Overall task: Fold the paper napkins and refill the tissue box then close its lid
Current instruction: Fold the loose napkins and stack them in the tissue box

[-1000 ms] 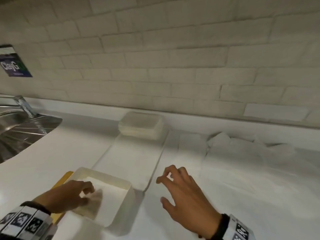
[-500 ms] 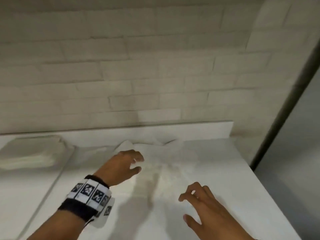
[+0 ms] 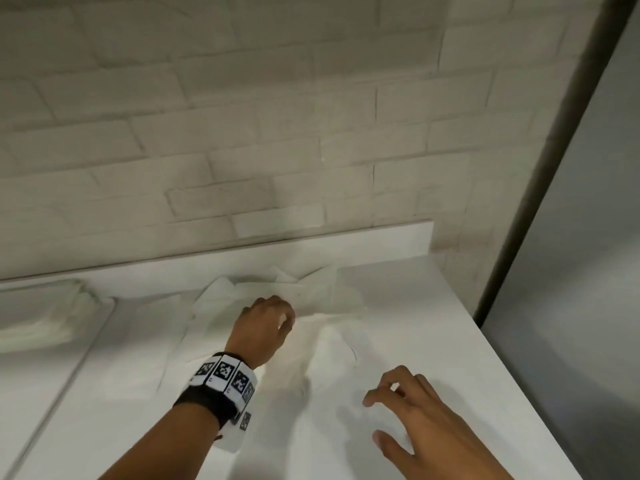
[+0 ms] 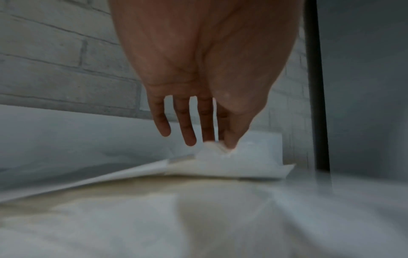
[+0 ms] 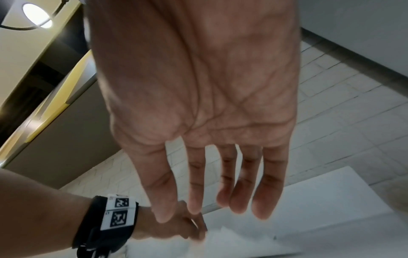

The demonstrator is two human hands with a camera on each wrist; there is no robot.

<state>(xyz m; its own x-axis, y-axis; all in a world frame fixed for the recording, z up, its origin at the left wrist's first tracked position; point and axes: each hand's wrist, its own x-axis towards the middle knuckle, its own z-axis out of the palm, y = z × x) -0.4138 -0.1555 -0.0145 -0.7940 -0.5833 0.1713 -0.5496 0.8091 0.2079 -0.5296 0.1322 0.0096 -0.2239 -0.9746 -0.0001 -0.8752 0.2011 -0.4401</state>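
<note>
Near the back wall, the left hand [image 3: 265, 327] pinched the top napkin [image 4: 238, 162] of the loose pile [image 3: 311, 299] on the tabletop [image 3: 433, 341], probably to peel off one sheet for folding. The right hand [image 3: 426, 420] hovered empty, fingers relaxed, likely ready to take the sheet's near edge.

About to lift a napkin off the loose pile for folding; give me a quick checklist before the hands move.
1. Left hand pinches a napkin from the pile: ok.
2. Only one sheet pinched: cannot tell.
3. Right hand free, holding nothing: ok.
4. Bare counter beside the pile for folding: ok.
5. Tissue box in view for refilling: not ok, out of frame.
6. Folded stack undisturbed at the left: ok, though blurred.
</note>
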